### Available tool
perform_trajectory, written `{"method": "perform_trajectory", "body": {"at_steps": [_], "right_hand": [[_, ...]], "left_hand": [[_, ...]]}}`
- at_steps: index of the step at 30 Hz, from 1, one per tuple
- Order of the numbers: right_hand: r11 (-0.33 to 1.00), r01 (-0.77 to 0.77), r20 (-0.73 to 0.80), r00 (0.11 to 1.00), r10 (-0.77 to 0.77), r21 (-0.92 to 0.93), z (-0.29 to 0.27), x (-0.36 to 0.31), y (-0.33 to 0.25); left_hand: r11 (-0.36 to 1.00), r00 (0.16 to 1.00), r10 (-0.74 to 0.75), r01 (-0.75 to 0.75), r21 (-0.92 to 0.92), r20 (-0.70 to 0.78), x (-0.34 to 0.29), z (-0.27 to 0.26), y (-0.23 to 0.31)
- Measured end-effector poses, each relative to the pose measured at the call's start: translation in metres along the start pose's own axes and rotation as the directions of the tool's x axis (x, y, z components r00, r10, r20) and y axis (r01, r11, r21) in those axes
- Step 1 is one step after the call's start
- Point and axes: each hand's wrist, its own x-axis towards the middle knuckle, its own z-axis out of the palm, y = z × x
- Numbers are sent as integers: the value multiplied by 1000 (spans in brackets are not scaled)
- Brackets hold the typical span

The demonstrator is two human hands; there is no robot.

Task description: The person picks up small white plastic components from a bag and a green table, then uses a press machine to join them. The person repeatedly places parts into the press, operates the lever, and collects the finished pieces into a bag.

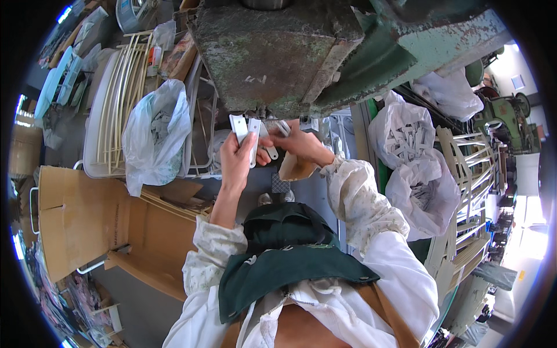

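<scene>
Just below the front edge of a worn green machine (pixel 261 64), both of my hands are raised close together. My left hand (pixel 235 162) is closed around several flat white strips (pixel 238 127) with rounded ends and small holes, fanned out upward and to the right. Close beside it, my right hand (pixel 306 145) has its fingers closed on a short shiny metal piece (pixel 283 128). The fingers partly cover that piece, so its full shape is hidden. Floral sleeve covers reach down both forearms.
Two white bags of light parts (pixel 404 139) stand on the right, near stacked pale frames (pixel 464 197). On the left are another plastic bag (pixel 156 136), long cream rods (pixel 119 110) in a white tray, and an open cardboard box (pixel 87 223).
</scene>
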Motion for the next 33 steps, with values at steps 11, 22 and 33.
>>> {"method": "perform_trajectory", "body": {"at_steps": [11,22,33], "right_hand": [[990,-96,-28,995,99,105,8,-16,-2],[984,-127,-26,991,131,123,9,-31,-5],[995,21,-110,994,-10,100,1,-43,-16]], "left_hand": [[979,1000,-21,17,205,21,21,-2,6],[986,976,-127,144,86,-178,-3,-20,-5],[992,988,-93,103,78,-121,-7,-11,11]]}}
